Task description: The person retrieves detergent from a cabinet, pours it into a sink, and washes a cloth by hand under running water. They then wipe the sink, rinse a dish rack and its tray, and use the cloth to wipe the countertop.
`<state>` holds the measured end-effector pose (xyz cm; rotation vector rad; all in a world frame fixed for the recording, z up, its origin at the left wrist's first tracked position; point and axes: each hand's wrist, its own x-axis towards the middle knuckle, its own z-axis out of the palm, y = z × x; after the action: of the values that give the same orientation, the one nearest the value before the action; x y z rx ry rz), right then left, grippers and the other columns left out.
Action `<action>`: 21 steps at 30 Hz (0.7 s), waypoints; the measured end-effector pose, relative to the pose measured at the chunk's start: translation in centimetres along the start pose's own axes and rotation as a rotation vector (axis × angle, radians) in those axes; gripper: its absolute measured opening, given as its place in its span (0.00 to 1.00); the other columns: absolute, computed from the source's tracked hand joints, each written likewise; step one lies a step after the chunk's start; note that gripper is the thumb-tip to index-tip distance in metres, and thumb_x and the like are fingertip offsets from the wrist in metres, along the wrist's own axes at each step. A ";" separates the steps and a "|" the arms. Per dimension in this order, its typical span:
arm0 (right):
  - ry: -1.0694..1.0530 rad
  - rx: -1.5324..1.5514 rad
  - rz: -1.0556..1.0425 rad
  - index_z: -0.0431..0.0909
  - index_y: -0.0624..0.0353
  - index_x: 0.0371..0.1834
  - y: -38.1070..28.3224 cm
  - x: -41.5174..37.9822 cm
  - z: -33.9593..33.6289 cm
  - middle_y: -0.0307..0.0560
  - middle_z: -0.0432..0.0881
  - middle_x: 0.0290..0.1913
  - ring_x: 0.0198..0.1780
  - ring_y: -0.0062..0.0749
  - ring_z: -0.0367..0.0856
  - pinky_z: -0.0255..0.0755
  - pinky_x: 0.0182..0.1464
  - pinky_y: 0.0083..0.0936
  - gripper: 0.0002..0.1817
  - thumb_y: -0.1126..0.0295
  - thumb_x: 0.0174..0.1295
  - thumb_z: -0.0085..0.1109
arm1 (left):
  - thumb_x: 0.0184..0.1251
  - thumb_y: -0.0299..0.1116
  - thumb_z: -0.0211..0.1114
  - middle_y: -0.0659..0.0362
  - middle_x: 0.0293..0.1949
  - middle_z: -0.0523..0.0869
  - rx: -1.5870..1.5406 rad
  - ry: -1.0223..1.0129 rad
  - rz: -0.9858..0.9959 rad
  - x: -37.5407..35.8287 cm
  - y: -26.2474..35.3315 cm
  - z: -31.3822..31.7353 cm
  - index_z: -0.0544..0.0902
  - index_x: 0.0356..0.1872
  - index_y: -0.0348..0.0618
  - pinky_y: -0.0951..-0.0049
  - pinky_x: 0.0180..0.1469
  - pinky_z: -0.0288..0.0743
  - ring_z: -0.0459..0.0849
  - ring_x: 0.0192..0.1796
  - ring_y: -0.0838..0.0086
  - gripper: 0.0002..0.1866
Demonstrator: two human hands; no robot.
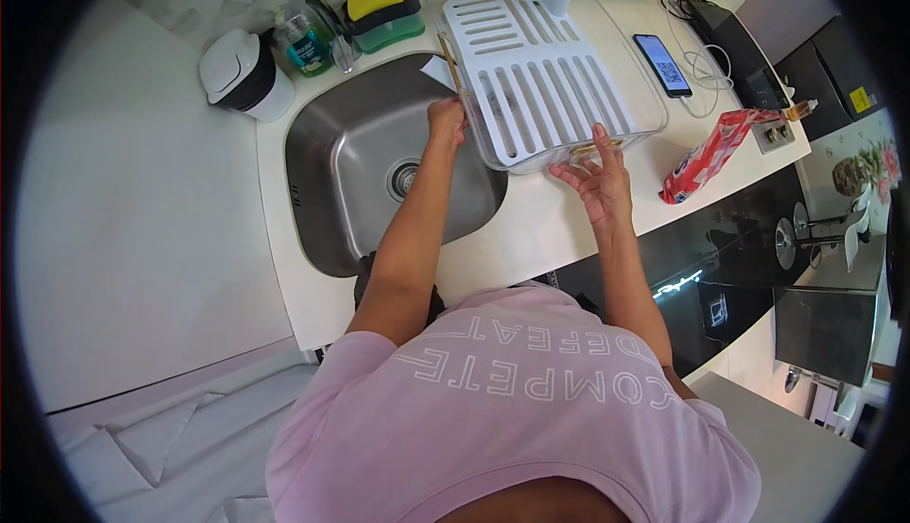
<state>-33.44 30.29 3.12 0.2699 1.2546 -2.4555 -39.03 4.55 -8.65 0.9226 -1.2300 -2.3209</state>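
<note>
A white slatted drying rack (540, 77) sits in a clear plastic tray (654, 110) on the counter, right of the steel sink (365, 125). My left hand (447, 123) is closed over the sink's right side, close to the tray's left edge; what is inside its fingers is hidden. Just above it are a thin yellow-brown bar (449, 60) and a white flat piece (437, 70). My right hand (602, 177) has its fingers spread at the tray's near right corner, with the thumb against the rim, beside a gold-coloured handle (595, 147).
Behind the sink stand a lidded white bin (248, 77), a soap bottle (308, 49) and a sponge holder (391, 32). A phone (663, 65) with a cable, a red packet (706, 158) and a black cooktop (720, 257) are on the right.
</note>
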 end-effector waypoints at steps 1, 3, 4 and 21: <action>-0.018 -0.004 0.007 0.21 0.63 0.65 -0.1 0.1 0.0 0.67 0.60 0.53 0.37 0.48 0.76 0.81 0.37 0.42 0.64 0.59 0.45 0.72 | 0.51 0.19 0.61 0.57 0.20 0.79 -0.001 0.004 0.004 -0.4 0.5 0.1 0.79 0.33 0.27 0.78 0.12 0.60 0.72 0.14 0.78 0.07; 0.003 -0.012 0.004 0.23 0.63 0.65 0.3 0.4 -0.3 0.68 0.60 0.53 0.38 0.50 0.76 0.81 0.37 0.42 0.63 0.59 0.45 0.72 | 0.51 0.19 0.60 0.54 0.24 0.80 0.013 -0.035 -0.015 -0.1 0.3 -0.1 0.80 0.34 0.31 0.77 0.13 0.63 0.75 0.18 0.77 0.07; 0.026 -0.020 -0.003 0.24 0.63 0.65 0.4 0.5 -0.4 0.68 0.60 0.52 0.39 0.51 0.76 0.81 0.37 0.42 0.62 0.58 0.45 0.72 | 0.51 0.19 0.60 0.54 0.24 0.80 0.011 -0.030 -0.016 -0.1 -0.2 0.1 0.80 0.34 0.31 0.77 0.13 0.63 0.75 0.18 0.77 0.07; -0.015 -0.132 0.023 0.31 0.64 0.67 0.2 -0.6 -2.6 0.65 0.58 0.55 0.43 0.49 0.73 0.78 0.41 0.41 0.55 0.52 0.51 0.66 | 0.52 0.45 0.69 0.45 0.48 0.76 0.970 -0.074 0.393 -10.6 6.9 -4.6 0.60 0.63 0.32 0.61 0.42 0.76 0.78 0.47 0.58 0.42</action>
<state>-32.83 32.44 1.61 0.2290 1.3917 -2.3387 -28.15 4.09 -0.76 0.7334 -2.3776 -1.4063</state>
